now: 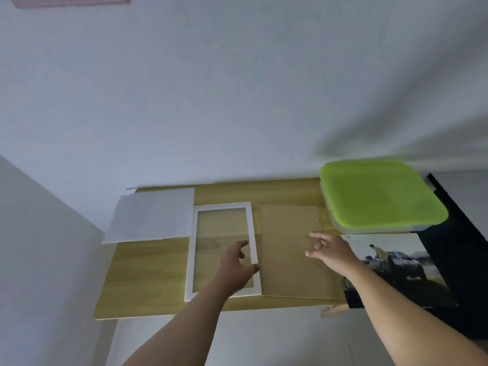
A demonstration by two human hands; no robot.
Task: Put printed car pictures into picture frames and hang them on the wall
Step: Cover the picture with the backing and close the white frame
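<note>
Looking down on a wooden table (158, 262) set against a pale wall (237, 101). Flat at centre, a white picture frame (252, 233), empty, with the tabletop visible through its opening. Reaching over its lower right part with the left hand (235, 265): fingers spread and slack, thumb out beside the right rail, gripping nothing (hard to tell whether touching the frame or just above it). Just beside the frame on the right, a brown backing board (287, 270), also flat. Hovering over that board with the right hand (330, 249): forefinger and thumb extended, other fingers loosely curled, holding nothing. And the printed car picture (396, 262)? Face up at the right end beyond the board, partly hidden under the right forearm, not yet in the frame. Behind it, a container with a bright green lid (380, 196). Far left, a blank white sheet (153, 215), just beside the frame's top left corner.
</note>
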